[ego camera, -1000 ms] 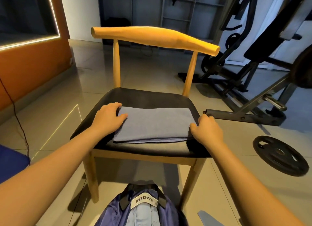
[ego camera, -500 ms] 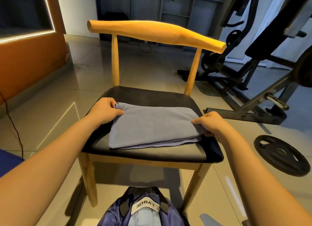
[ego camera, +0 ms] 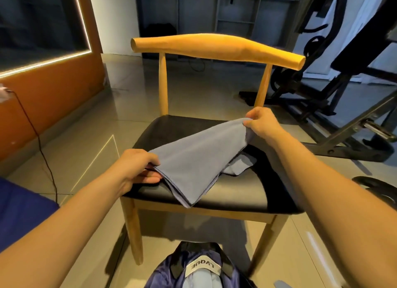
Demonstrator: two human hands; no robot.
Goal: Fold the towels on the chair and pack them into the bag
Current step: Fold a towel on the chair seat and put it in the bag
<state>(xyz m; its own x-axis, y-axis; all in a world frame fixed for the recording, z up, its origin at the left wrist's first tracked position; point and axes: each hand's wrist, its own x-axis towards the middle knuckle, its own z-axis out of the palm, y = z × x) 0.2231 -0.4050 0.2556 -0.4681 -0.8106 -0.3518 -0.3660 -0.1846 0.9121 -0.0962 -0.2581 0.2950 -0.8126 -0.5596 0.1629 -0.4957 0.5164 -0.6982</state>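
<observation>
A grey-blue folded towel (ego camera: 193,158) hangs lifted above the black seat of a wooden chair (ego camera: 236,188), its layers sagging toward the seat's front edge. My left hand (ego camera: 137,167) pinches the towel's near left end between thumb and fingers. My right hand (ego camera: 261,122) grips the far right corner, raised higher above the seat. A loose lower flap (ego camera: 240,165) trails on the seat. The dark blue bag (ego camera: 199,268) with a white label stands open on the floor below the chair's front, with pale blue fabric inside.
Gym equipment (ego camera: 343,94) with black frames stands to the right of the chair, and a weight plate (ego camera: 378,186) lies on the floor at right. An orange wall (ego camera: 43,102) with a trailing cable is at left. A blue object (ego camera: 17,210) sits at the lower left.
The towel lay flat on the seat with my hands at its two ends. Both hands have now lifted it, the right end raised highest, and the towel droops between them.
</observation>
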